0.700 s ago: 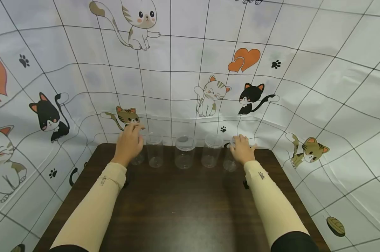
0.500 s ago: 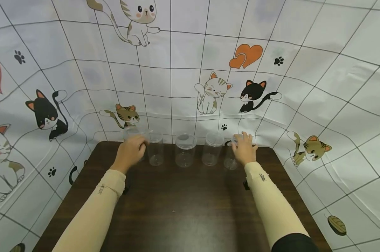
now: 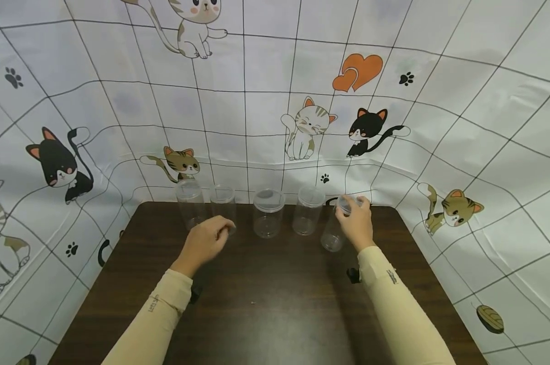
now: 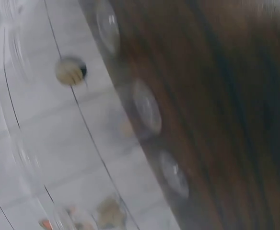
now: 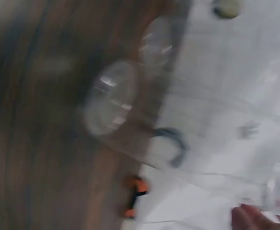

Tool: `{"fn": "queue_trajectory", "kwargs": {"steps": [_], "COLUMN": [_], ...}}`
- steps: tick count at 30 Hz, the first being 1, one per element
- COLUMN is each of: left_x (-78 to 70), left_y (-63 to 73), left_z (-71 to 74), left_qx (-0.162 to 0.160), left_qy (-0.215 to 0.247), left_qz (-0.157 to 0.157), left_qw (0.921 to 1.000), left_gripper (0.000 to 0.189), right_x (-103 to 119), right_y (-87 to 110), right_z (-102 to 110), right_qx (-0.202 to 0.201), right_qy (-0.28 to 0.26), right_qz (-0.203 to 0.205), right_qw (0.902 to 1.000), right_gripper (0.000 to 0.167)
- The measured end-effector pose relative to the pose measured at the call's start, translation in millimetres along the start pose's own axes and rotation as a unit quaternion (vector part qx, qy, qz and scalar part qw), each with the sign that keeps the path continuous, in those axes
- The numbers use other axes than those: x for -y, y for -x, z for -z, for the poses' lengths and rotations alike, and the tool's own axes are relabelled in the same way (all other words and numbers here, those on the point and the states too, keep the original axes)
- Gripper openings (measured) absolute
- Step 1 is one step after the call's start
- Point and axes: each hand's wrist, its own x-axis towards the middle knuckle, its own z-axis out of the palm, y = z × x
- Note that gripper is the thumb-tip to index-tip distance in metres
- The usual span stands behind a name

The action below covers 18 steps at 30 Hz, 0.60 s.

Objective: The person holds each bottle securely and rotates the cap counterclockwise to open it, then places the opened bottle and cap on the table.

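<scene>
Several clear plastic jars with clear lids stand in a row along the table's far side. My right hand grips the rightmost jar around its lidded top, and that jar leans slightly. Its round base shows blurred in the right wrist view, with fingertips by its top. My left hand hovers before the two left jars, fingers loosely curled, seemingly holding nothing. It partly covers the leftmost jar and the second jar. Blurred jar bases show in the left wrist view.
The middle jar and another jar stand between the hands. A dark wooden table lies below. White cat-printed sheeting rises close behind the jars and along both sides.
My left hand has come off the leftmost jar, moving right and toward me. My right hand has closed around the top of the rightmost jar, which has shifted slightly and tilted.
</scene>
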Motion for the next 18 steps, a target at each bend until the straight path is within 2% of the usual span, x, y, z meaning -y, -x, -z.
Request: {"fn": "queue_trajectory", "kwargs": {"steps": [2,4,7,9,11,13,16,18], "left_x": [-13.7,-28.5,-48.8,-59.5,-67.0,-73.3,-80.3,-83.6], "left_y": [4.2,8.3,13.4,15.3,17.3,20.4,27.7,33.8], "left_z": [-10.7,-21.8,-37.7,-45.8,-53.0,-57.5,-61.5,-62.7], "left_qx": [0.025,0.058,0.107,0.130,0.146,0.160,0.182,0.198], "left_qy": [0.008,0.020,0.049,0.092,0.149,0.209,0.291,0.328], "left_qz": [0.001,0.004,0.027,0.044,0.063,0.082,0.111,0.129], "left_qw": [0.9996,0.9981,0.9927,0.9862,0.9760,0.9611,0.9326,0.9148], "left_gripper": [0.016,0.026,0.054,0.075,0.096,0.112,0.123,0.124], "right_x": [11,23,43,58,72,83,96,101], "right_y": [15.7,34.1,62.0,78.6,93.5,107.7,125.8,134.2], "right_z": [9,16,21,21,18,14,7,2], "right_qx": [0.013,0.029,0.058,0.080,0.102,0.126,0.160,0.180], "right_qy": [-0.020,-0.050,-0.108,-0.152,-0.194,-0.223,-0.257,-0.273], "right_qz": [0.007,0.019,0.059,0.091,0.119,0.137,0.147,0.150], "right_qw": [0.9997,0.9981,0.9907,0.9810,0.9684,0.9569,0.9416,0.9330], "right_gripper": [0.049,0.048,0.047,0.047,0.048,0.052,0.059,0.065]}}
